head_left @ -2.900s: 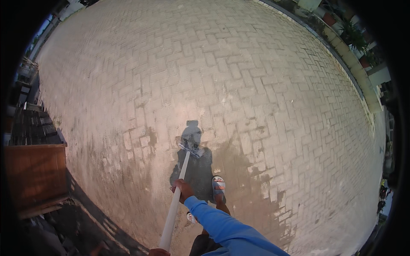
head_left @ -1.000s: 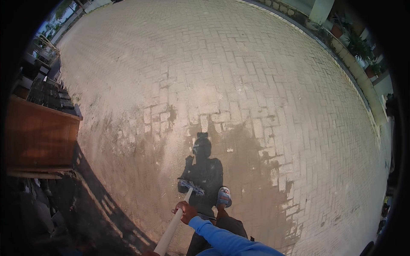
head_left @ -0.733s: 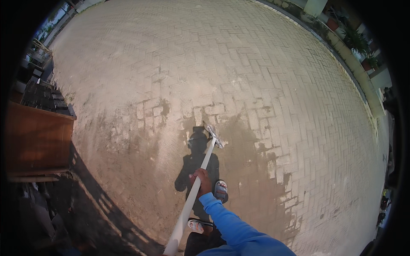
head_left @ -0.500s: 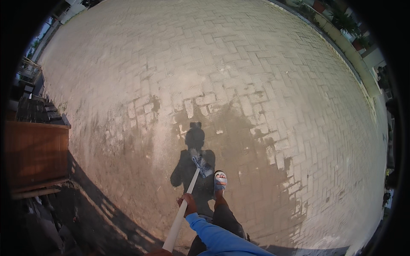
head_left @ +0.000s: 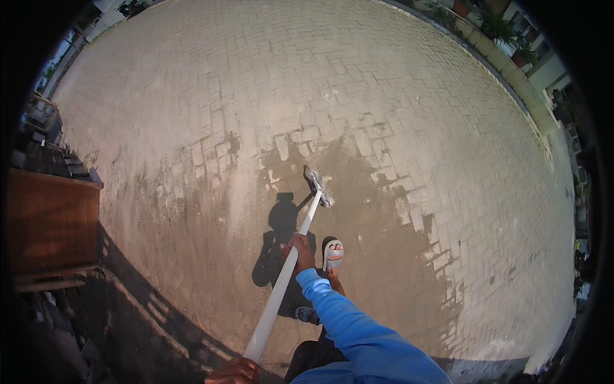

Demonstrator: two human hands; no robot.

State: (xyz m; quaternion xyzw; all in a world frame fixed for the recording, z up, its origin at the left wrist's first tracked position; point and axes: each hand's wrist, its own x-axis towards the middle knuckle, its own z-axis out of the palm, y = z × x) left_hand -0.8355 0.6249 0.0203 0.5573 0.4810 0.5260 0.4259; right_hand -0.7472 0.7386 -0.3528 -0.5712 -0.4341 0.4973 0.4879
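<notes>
**Your left hand (head_left: 234, 371) and right hand (head_left: 300, 251) both close on a white pole (head_left: 276, 307)**

Nearest you, at the lower edge, your left hand is curled around the pole's near end, partly cut off from view. The pole slants away from it, up and to the right. Farther along, your right hand grips the shaft, fingers wrapped around it, its blue sleeve (head_left: 358, 326) reaching in from the lower right. Your grey sandal (head_left: 333, 254) stands just right of that hand, and your dark shadow (head_left: 268, 253) falls mostly to its left. Beyond, the pole ends in a pale, ragged head (head_left: 320, 189) over a brown patch (head_left: 384, 269) on the ground; whether it touches, you can't tell. Off to your left is a brown wooden cabinet (head_left: 54, 224). Farther out, light pavers (head_left: 288, 70) run to a low wall (head_left: 505, 83) with potted plants (head_left: 497, 25) behind it.
</notes>
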